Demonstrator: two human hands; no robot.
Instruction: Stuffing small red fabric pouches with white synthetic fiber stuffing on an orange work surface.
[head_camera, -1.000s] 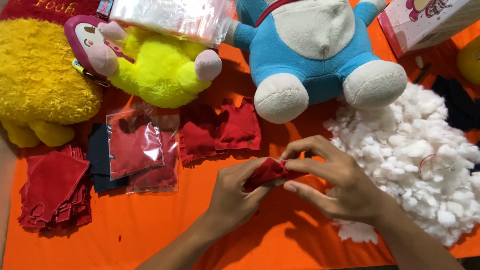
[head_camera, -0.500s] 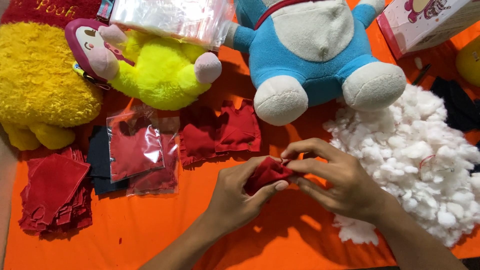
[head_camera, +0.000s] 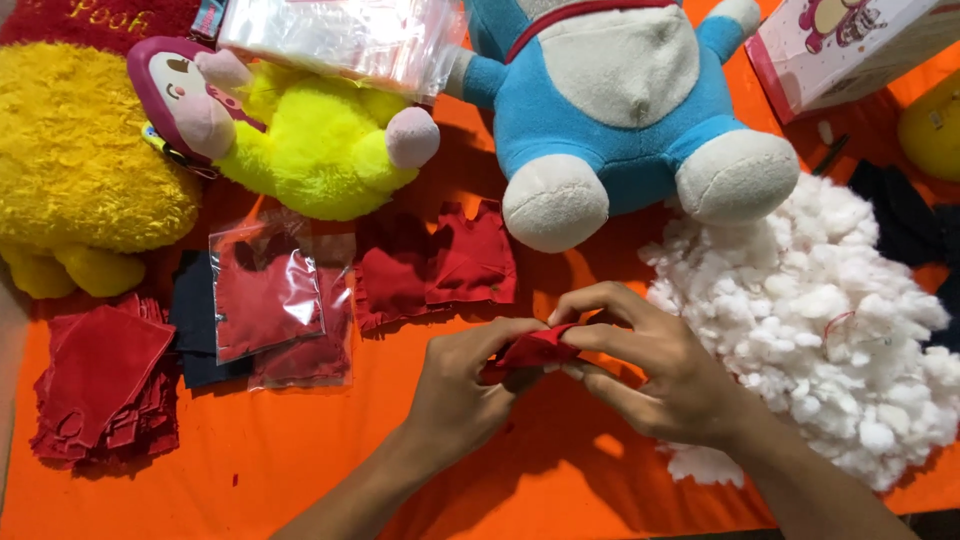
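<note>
The red cloth piece (head_camera: 535, 349) sits pinched between your two hands, low over the orange table (head_camera: 250, 470), a little right of centre. Your left hand (head_camera: 460, 390) grips its left end from below with the thumb on top, and your right hand (head_camera: 655, 375) closes its fingers over the right end, so both hands are grasping the same scrap. Just right of your right hand lies a heap of white stuffing (head_camera: 820, 320), touching your wrist. Beyond your hands, two more red fabric pieces (head_camera: 435, 265) lie flat, and a clear bag of red pieces (head_camera: 270, 300) lies to their left. Further left is a stack of red cloth (head_camera: 100, 385). Behind all this, a blue plush toy (head_camera: 620, 110) and a yellow plush toy (head_camera: 300, 130) rest on the table.
</note>
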